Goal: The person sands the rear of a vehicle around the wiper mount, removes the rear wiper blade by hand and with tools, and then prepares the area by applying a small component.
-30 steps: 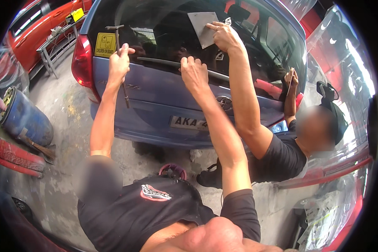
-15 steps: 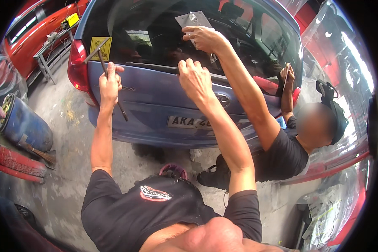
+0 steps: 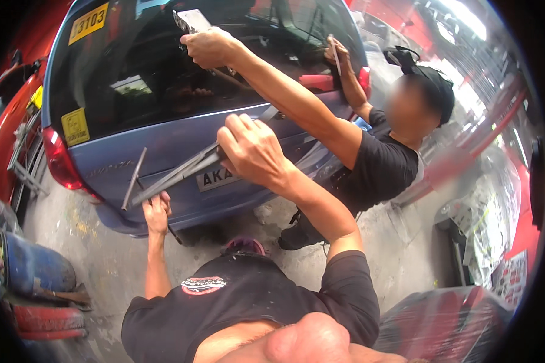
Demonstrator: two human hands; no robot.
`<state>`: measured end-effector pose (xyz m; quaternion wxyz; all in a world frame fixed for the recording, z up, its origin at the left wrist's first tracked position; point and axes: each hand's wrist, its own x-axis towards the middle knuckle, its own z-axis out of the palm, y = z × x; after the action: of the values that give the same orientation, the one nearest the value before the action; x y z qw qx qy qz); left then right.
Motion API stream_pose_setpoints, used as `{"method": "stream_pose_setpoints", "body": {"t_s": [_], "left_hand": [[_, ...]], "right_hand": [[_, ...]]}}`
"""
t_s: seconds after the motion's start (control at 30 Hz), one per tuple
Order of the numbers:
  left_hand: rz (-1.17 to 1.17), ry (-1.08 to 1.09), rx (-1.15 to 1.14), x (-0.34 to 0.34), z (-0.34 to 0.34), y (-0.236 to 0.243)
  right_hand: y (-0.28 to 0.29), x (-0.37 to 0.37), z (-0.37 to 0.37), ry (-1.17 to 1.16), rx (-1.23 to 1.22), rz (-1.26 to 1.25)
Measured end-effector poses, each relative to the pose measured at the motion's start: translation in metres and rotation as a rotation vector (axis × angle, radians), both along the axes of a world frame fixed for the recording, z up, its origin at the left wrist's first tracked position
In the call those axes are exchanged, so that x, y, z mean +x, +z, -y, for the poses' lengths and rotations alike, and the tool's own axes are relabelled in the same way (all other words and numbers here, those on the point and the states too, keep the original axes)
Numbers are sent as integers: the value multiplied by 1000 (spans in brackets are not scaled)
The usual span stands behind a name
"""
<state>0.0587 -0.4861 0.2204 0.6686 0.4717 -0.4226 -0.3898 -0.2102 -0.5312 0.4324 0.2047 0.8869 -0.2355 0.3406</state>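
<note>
My left hand [image 3: 156,213], low before the blue car's tailgate [image 3: 109,187], grips a dark T-handled metal tool [image 3: 134,178], crossbar upward. My right hand [image 3: 251,151] is closed around a long grey wiper [image 3: 178,174] that slants down-left across the tailgate, its lower end just over my left hand. Above my hands, a co-worker's hand [image 3: 209,48] holds a flat metal plate [image 3: 192,21] at the dark rear window [image 3: 139,72]; their other hand [image 3: 340,54] holds a thin flat piece near the window's right side.
The co-worker [image 3: 387,169] crouches close at my right. A blue drum [image 3: 33,260] and a broom [image 3: 63,294] stand at left, with a red car [image 3: 3,151] and metal rack behind. Plastic-covered panels [image 3: 490,218] line the right; a purple round object [image 3: 244,245] lies on the floor.
My view has shifted. The long strip in my right hand has lifted away from the window's lower edge and slants down-left. The co-worker's plate and upper hand have moved up and left.
</note>
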Motion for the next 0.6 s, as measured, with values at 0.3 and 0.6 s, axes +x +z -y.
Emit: {"method": "stream_pose_setpoints", "body": {"t_s": [0.3,0.6], "left_hand": [[37,-259,142,-73,-16,-38],[-15,-304,280,-70,-37,-70]], "right_hand": [[-26,-21,50,187,130,120],[-31,-4,91,165,57,207]]}}
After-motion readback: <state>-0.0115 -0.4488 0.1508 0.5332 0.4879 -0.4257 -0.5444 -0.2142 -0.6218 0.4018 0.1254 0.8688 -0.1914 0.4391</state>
